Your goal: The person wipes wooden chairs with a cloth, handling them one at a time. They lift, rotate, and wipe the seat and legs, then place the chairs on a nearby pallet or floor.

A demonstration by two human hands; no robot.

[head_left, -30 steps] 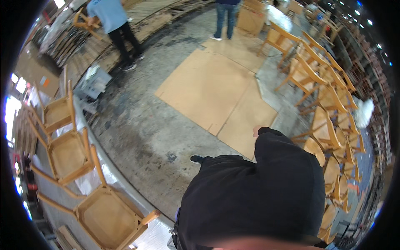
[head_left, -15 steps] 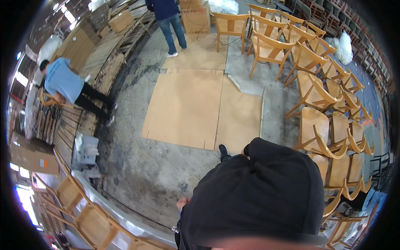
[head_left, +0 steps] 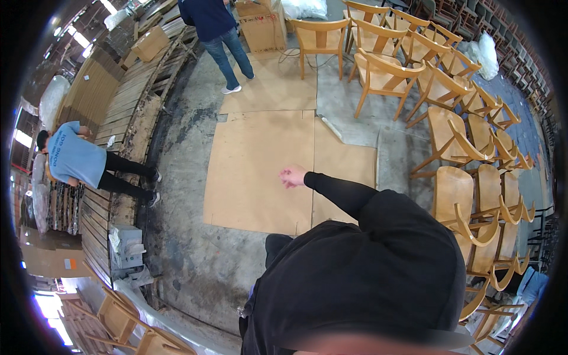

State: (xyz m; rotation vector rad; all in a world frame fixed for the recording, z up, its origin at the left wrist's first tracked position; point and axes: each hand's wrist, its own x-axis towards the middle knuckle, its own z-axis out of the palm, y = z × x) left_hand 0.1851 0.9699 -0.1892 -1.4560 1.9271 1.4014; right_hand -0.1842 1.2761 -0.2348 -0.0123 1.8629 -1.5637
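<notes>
My right hand (head_left: 293, 176) reaches forward on a black-sleeved arm and hovers over flat brown cardboard sheets (head_left: 260, 171) lying on the concrete floor. It holds nothing and its fingers are loosely bent. My left hand is out of view. My black-clad torso (head_left: 361, 278) fills the lower middle of the picture, and one dark trouser leg (head_left: 276, 244) shows at its left.
Several pale wooden chairs (head_left: 467, 195) line the right side, with more at the top (head_left: 384, 74). A person in a blue shirt (head_left: 77, 160) bends by stacked wooden slats (head_left: 127, 112) on the left. Another person in jeans (head_left: 222, 35) stands near a cardboard box (head_left: 263, 26). A grey box (head_left: 124, 242) sits lower left.
The view has swung round, so the cardboard sheets and chairs now lie nearer the middle. My right arm has stretched out forward, bringing the hand into sight over the cardboard.
</notes>
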